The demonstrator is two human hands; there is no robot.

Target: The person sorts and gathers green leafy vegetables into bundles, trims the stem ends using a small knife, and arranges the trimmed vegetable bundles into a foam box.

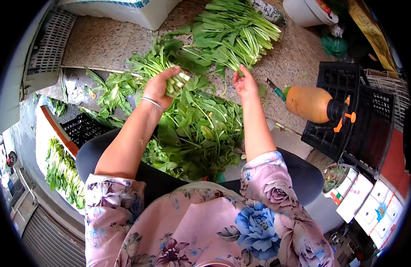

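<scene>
Left hand closed round a small bunch of greens; right hand at the stem ends of a bigger pile.
Nearest, between the knees: heap of loose leaves, mostly broad and green. Above its left side, the held bunch, pale cut ends towards the right hand, leaves pointing away. Right hand part-curled, thumb and fingertips close to the pile's lower edge; cannot tell whether a stem is pinched. Right of it, a green-handled knife on the speckled counter, just beside an orange bottle. Farther off, the pile, stems lying rightward; at far left, a white box.
</scene>
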